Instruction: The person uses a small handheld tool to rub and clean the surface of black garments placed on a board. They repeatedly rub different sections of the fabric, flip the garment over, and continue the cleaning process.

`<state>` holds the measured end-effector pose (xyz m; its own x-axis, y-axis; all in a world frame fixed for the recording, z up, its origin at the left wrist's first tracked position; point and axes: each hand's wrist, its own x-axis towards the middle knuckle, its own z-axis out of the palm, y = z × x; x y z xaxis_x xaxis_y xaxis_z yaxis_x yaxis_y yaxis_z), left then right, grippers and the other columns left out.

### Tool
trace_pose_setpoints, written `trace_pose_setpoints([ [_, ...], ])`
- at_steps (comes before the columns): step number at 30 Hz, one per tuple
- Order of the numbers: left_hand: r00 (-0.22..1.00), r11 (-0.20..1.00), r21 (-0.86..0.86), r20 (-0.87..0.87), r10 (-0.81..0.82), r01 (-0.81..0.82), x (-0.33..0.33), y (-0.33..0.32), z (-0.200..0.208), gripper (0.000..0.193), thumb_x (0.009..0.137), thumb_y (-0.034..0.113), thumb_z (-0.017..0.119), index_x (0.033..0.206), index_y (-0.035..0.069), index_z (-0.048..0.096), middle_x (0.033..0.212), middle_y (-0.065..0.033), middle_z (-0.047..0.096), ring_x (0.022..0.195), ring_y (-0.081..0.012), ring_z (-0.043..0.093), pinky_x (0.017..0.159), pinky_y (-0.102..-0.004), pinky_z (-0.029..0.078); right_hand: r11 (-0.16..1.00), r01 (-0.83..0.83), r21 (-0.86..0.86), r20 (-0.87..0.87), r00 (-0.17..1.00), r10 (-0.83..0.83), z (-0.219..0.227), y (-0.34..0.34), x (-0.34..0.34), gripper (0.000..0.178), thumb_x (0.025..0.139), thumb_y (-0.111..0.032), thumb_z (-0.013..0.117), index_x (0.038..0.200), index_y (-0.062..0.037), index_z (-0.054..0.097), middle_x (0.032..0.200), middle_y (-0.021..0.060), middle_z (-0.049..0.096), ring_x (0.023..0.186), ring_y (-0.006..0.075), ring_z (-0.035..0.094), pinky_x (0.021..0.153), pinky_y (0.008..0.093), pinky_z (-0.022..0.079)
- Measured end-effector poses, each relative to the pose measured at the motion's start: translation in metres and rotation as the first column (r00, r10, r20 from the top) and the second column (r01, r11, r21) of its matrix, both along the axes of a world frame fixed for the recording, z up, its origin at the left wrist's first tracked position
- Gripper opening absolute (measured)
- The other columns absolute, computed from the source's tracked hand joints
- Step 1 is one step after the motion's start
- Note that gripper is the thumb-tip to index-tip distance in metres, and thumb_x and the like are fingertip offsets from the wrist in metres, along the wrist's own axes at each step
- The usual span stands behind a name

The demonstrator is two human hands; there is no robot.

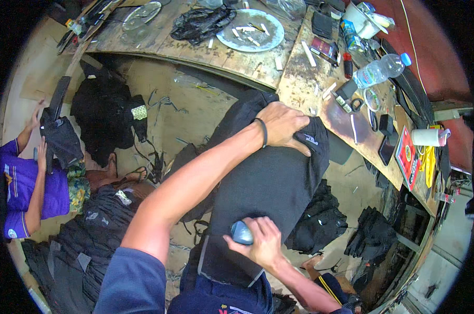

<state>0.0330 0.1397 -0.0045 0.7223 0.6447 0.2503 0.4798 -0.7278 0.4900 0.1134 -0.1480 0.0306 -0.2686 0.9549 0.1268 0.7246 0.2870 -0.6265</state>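
Observation:
A long piece of black cloth (268, 178), which looks like a garment, stretches away from my body over my lap. At its far end my left hand (284, 127), with a black band on the wrist, grips a fold next to a small label (310, 139). Nearer my body, my right hand (260, 242) is closed round a smooth, rounded blue-grey object (241, 232), which rests over the cloth. Its underside is hidden, and I cannot tell its exact kind.
A worn wooden bench (320, 47) bears a round tray with white sticks (251, 30), a plastic bottle (381, 71) and a white cup (428, 137). On the left a person in purple (35, 178) handles black cloth. Dark cloth heaps (103, 115) lie on the floor.

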Motion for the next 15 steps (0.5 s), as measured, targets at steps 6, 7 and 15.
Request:
trace_pose_setpoints([
  [6, 0.970, 0.994, 0.032, -0.221, -0.097, 0.106, 0.006, 0.029, 0.000, 0.088, 0.074, 0.096, 0.064, 0.079, 0.009, 0.072, 0.085, -0.0136, 0.076, 0.084, -0.0394, 0.077, 0.071, -0.0515, 0.060, 0.948, 0.123, 0.292, 0.093, 0.983, -0.156, -0.008, 0.145, -0.005, 0.054, 0.067, -0.034, 0.099, 0.102, -0.0045, 0.071, 0.091, 0.0135, 0.065, 0.084, 0.0344, 0.065, 0.075, 0.0467, 0.054],
  [7, 0.977, 0.991, 0.072, -0.193, -0.096, 0.112, 0.006, 0.029, -0.001, 0.088, 0.075, 0.096, 0.064, 0.080, 0.009, 0.074, 0.087, -0.0143, 0.077, 0.085, -0.0397, 0.077, 0.072, -0.0516, 0.060, 0.936, 0.110, 0.334, 0.072, 0.987, -0.142, -0.015, 0.141, -0.012, 0.054, 0.067, -0.034, 0.099, 0.102, -0.0047, 0.071, 0.091, 0.0136, 0.065, 0.084, 0.0346, 0.064, 0.075, 0.0467, 0.054],
  [15, 0.966, 0.995, -0.002, -0.241, -0.093, 0.095, 0.005, 0.032, -0.003, 0.094, 0.073, 0.099, 0.062, 0.091, 0.009, 0.083, 0.090, -0.0210, 0.079, 0.092, -0.0426, 0.079, 0.083, -0.0520, 0.063, 0.982, -0.182, 0.051, -0.056, 0.981, 0.185, 0.014, 0.046, -0.012, 0.051, 0.066, -0.036, 0.098, 0.101, -0.0092, 0.073, 0.091, 0.0115, 0.065, 0.086, 0.0329, 0.066, 0.082, 0.0486, 0.056],
])
